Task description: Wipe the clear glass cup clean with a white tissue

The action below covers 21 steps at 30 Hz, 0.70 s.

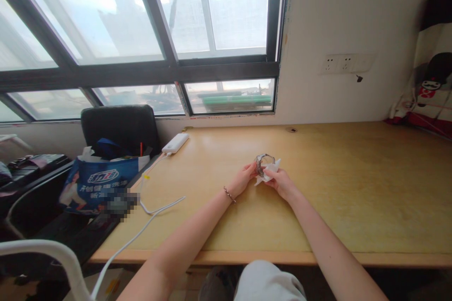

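Over the middle of the wooden table, my left hand [246, 175] grips the side of a small, round, clear glass dish [265, 159] with a faceted, shiny rim. My right hand [279, 181] is closed on a crumpled white tissue [271, 168], which it presses against the near right side of the dish. Part of the tissue hangs below the fingers. The dish is tilted, and its lower part is hidden behind the tissue and my fingers. A beaded bracelet [229, 195] circles my left wrist.
A white power bank [175, 143] lies at the table's [370, 188] left edge, with a white cable [155, 211] trailing nearby. Left of the table, a blue bag [102, 176] stands by a black chair [120, 124]. A patterned curtain [436, 75] hangs at the right.
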{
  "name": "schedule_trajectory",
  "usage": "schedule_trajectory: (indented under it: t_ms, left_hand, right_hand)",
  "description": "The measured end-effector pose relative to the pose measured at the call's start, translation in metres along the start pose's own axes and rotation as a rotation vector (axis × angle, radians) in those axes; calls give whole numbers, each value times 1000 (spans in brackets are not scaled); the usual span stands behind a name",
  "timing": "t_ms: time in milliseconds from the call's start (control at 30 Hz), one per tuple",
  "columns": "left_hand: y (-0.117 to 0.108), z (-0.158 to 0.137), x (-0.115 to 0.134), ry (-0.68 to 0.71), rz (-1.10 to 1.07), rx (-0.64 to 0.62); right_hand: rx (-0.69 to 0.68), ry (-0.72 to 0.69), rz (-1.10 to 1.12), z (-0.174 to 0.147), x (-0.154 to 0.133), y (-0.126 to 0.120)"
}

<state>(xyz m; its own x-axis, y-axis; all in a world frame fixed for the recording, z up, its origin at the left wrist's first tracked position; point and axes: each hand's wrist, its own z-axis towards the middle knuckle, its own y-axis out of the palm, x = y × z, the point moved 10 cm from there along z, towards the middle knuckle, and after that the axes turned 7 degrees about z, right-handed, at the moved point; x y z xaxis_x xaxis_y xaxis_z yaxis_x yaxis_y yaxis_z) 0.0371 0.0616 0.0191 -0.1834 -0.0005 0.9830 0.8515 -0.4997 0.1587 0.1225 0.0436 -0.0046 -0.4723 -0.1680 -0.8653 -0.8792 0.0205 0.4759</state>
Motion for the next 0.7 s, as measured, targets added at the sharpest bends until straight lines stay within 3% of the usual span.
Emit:
schedule_trajectory:
  t_ms: [100,300,567,700]
  left_hand:
    - [5,-1,1,-2,80,-42]
    - [15,-6,9,36,227,-116]
    - [25,-7,23,145,291,-157]
    - [25,-9,22,117,168,-170]
  right_hand:
    - [85,-9,-100,2,3,-13]
    - [289,-128,-520,2,-9,-34]
    - [317,-76,-547,-4,-11,-32]
    - [359,-270,-791,-12,-37,-26]
